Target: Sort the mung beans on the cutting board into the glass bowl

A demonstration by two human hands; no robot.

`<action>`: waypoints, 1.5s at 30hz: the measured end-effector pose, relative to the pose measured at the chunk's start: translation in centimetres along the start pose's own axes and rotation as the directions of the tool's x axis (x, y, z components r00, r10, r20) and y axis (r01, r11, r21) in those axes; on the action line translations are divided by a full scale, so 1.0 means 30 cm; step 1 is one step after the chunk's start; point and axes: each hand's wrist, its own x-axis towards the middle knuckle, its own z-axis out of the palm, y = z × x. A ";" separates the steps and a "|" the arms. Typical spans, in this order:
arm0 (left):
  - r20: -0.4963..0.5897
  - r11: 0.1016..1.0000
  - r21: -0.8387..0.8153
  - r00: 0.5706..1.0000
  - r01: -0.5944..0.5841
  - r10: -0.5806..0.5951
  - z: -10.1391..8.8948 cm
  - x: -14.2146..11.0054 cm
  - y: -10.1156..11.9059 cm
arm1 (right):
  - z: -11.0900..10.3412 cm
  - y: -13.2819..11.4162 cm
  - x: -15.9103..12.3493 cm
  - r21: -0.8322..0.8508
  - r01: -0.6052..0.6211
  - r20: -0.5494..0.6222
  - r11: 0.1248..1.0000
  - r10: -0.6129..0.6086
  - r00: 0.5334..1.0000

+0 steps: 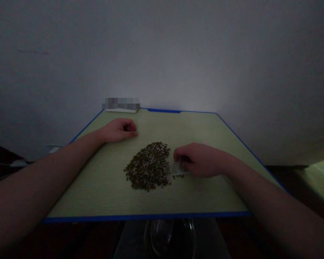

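A broad heap of small dark green-brown grains, like beans or seeds [149, 166], lies mid-table, mixed with paler bits. To its right, my right hand [201, 159] grips a clear half-round protractor [177, 168] between curled fingers and thumb. Its marked edge stands on the table close to the heap's right side, with a few stray grains near its base. My left hand [120, 130] rests on the table beyond the heap's upper left. Its fingers are loosely curled and the thumb is apart from them, with nothing visible between.
The pale table [97, 194] has a blue rim. A white flat object [121, 110], partly blurred out, sits at the back left corner against the wall [162, 64]. Below the front edge is a round glass vessel [170, 239]. Cables and a white plug [18, 163] lie off to the left.
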 end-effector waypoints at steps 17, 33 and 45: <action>-0.016 0.999 0.032 1.000 -0.014 0.015 -0.007 -0.019 0.015 | 0.041 -0.075 -0.050 -0.006 -0.049 -0.045 0.999 0.049 0.998; -0.013 0.999 0.041 1.000 -0.003 0.004 -0.009 -0.025 0.027 | 0.056 -0.140 -0.077 0.047 -0.036 -0.054 0.998 0.039 0.998; -0.021 0.999 0.041 1.000 -0.014 0.015 -0.010 -0.023 0.017 | 0.072 -0.215 -0.135 0.108 -0.091 -0.023 0.990 0.094 0.995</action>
